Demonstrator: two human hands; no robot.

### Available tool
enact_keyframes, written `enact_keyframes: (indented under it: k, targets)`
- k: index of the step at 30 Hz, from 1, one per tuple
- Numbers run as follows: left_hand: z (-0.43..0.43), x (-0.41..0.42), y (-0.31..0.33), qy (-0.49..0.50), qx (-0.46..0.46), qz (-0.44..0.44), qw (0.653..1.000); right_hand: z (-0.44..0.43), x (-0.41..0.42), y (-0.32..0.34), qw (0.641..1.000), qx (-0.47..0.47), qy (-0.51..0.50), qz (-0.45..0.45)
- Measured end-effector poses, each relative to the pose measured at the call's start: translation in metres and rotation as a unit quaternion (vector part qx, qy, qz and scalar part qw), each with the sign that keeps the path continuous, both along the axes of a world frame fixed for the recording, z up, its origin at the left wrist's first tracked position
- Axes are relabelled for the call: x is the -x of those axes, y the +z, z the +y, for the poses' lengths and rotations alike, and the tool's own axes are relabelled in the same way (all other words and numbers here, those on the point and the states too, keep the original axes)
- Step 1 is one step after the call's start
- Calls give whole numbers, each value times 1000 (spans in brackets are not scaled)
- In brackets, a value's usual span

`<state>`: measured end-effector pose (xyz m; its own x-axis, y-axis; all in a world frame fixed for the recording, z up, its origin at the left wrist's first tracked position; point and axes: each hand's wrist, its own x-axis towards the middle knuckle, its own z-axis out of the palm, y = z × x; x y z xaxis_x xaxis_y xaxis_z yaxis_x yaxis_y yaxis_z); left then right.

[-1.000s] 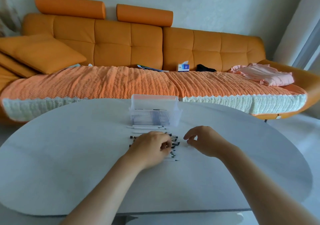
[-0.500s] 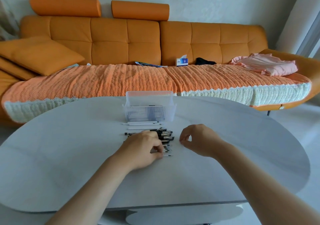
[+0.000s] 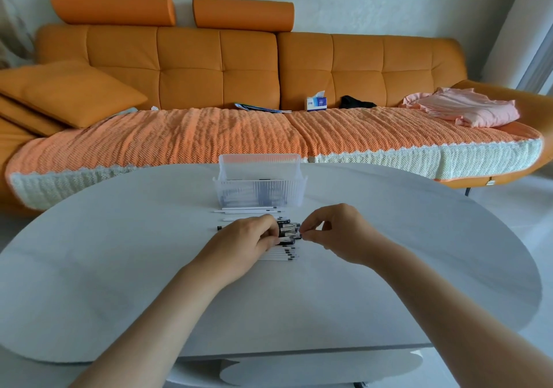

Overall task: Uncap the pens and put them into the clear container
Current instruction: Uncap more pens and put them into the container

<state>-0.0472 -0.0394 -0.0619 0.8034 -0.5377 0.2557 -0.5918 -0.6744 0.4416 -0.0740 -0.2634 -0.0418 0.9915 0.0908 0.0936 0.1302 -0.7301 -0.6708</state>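
White table | left grip clasps pens | right grip pinches one pen's end

2 bare forearms from the lower edge, with a bare left hand and bare right hand

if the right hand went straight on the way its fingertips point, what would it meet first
The black-capped pens on the table: the right hand points left at their cap ends and may already touch one. Beyond them, the left hand curls over the pens.
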Motion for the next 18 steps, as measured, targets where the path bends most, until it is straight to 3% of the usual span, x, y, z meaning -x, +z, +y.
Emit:
enact_keyframes:
  k: [18]
  targets:
    - [3,-2,-1,-10,37,15,999,15,-2,-8,999,14,8,-35]
